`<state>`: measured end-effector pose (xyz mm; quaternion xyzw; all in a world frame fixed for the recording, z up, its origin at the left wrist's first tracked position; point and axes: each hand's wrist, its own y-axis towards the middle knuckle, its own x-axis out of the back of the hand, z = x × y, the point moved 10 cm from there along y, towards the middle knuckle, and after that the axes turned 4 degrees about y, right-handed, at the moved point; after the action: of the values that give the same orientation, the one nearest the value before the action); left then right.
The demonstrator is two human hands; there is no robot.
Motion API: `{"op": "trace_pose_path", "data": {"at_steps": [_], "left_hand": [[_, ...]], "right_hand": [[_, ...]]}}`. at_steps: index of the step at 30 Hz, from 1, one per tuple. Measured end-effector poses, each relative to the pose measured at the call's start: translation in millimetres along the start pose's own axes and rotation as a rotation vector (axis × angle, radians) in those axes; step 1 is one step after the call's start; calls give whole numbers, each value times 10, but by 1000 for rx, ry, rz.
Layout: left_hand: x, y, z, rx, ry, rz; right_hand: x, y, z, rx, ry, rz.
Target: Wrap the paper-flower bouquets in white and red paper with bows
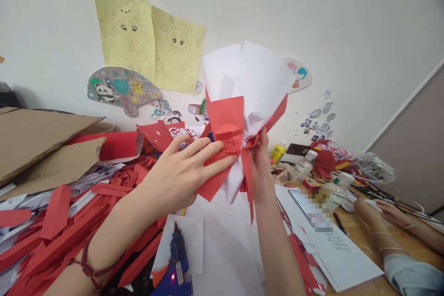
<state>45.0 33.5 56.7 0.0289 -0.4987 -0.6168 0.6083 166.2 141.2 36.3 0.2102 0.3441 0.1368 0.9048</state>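
Observation:
A paper bouquet wrap (248,88), white above with red paper folded round it, stands upright in front of me, pinched narrow at its waist. My right hand (262,162) grips that waist from the right side, with a red paper strip (247,185) hanging beside it. Spread across the red paper front (226,118) are the fingers of my left hand (192,169), stretched out and touching it; its thumb is hidden. Below lies a blue glue gun (178,266) with a lit red light, partly over a white sheet (197,240).
Folded red paper strips (58,222) heap up at left beside cardboard (45,134). Bottles (305,164) and a printed white sheet (342,245) lie right. Another person's hands (371,215) work at far right. Yellow drawings (178,48) hang on the wall.

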Motion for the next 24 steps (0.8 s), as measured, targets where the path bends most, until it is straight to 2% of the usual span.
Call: {"op": "trace_pose_path", "data": {"at_steps": [5, 12, 24], "left_hand": [[-4, 3, -2, 4, -5, 1], [-25, 5, 15, 2, -21, 12], [-96, 12, 58, 5, -54, 25]], "right_hand": [[-11, -15, 30, 29, 4, -2], [71, -26, 15, 19, -117, -96], [112, -19, -132, -85, -42, -70]]}}
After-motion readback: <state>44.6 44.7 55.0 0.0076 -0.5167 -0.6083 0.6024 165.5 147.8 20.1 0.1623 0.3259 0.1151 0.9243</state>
